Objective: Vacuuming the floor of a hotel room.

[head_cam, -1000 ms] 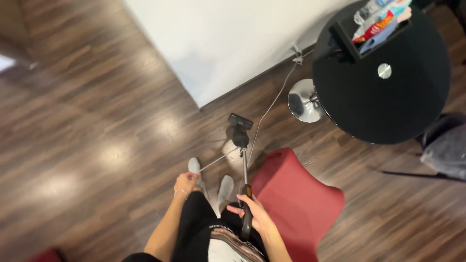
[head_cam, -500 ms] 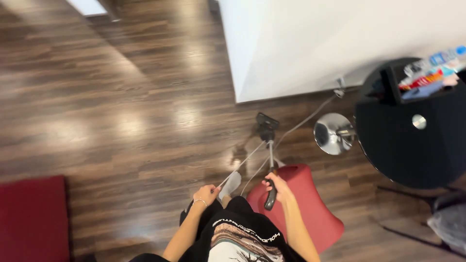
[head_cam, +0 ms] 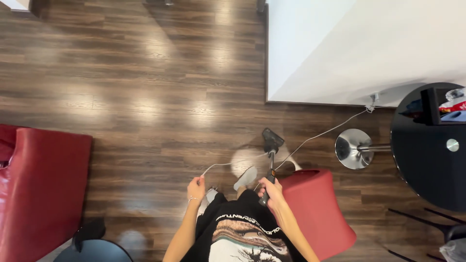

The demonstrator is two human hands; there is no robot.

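I look straight down at a dark wooden floor point(head_cam: 145, 97). My right hand point(head_cam: 270, 188) grips the dark handle of a stick vacuum point(head_cam: 270, 160). Its black floor head point(head_cam: 272, 137) rests on the boards just ahead of my feet. My left hand point(head_cam: 195, 188) pinches the vacuum's grey power cord point(head_cam: 228, 164). The cord runs past the handle and off to the right toward a white wall point(head_cam: 349, 43). My grey-socked foot point(head_cam: 245, 177) shows between the hands.
A red stool point(head_cam: 318, 213) stands at my right. A red leather seat point(head_cam: 39, 189) is at the left edge. A round black table point(head_cam: 427, 155) with a chrome base point(head_cam: 353, 148) stands at the right, holding a box of packets point(head_cam: 444, 106).
The view has swung left and away from the black table. The red seat on the left has come into sight. Both hands keep their hold on cord and handle.
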